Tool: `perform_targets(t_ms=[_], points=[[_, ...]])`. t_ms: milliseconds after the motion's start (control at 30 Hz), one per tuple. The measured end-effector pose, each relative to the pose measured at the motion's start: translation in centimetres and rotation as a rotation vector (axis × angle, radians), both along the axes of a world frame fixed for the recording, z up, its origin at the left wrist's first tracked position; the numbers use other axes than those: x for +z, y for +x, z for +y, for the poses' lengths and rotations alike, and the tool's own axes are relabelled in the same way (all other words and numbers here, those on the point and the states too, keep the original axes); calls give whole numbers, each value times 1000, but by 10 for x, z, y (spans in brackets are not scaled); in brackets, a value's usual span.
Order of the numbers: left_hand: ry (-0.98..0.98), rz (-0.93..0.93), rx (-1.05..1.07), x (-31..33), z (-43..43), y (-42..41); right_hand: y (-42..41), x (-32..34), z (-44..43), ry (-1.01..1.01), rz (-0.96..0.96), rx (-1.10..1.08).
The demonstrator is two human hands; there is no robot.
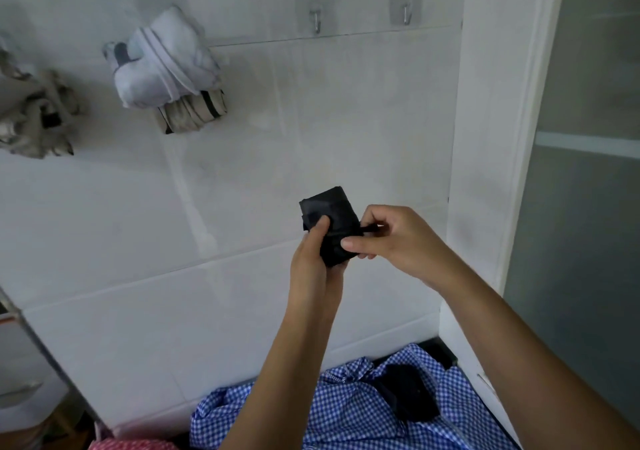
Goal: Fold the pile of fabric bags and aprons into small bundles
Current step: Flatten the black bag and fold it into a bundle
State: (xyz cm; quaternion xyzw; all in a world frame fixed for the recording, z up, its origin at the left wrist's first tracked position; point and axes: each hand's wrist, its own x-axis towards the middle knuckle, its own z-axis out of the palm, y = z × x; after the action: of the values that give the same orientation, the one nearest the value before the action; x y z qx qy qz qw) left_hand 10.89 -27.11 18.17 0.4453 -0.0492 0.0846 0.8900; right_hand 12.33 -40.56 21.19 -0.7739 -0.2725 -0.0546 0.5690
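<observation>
Left hand [313,252] grips black fabric bundle [327,226], held mid-air before tiled wall [173,241]; right hand [391,241] pinches its strap. Blue checked fabric [311,411] lies below, w/ another dark bundle [405,396] on it.

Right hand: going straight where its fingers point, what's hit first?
Likely the black bundle: the right hand points left at it, already pinching its strap. Just past that, the left hand, which grips the bundle.
</observation>
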Motion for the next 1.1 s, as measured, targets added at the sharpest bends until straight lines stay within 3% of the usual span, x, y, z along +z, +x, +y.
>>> perform_targets(t_ms=[67, 233, 400, 567, 733, 900, 1100], points=[[91, -83, -90, 3, 16, 4, 5, 13, -12, -30, 19, 54], [579, -208, -177, 24, 42, 9, 15, 56, -29, -329, 27, 220], [757, -346, -187, 53, 48, 17, 29, 96, -31, -390, -48, 252], [669, -346, 97, 77, 39, 40, 50, 116, -11, -179, -273, -73], [587, -314, 260, 105, 16, 68, 77, 135, 12, 192, -250, -294], [516, -371, 380, 140, 9, 89, 100, 159, 29, 384, -314, -353], [407, -415, 408, 163, 7, 97, 106, 178, 46, 600, -252, -240]])
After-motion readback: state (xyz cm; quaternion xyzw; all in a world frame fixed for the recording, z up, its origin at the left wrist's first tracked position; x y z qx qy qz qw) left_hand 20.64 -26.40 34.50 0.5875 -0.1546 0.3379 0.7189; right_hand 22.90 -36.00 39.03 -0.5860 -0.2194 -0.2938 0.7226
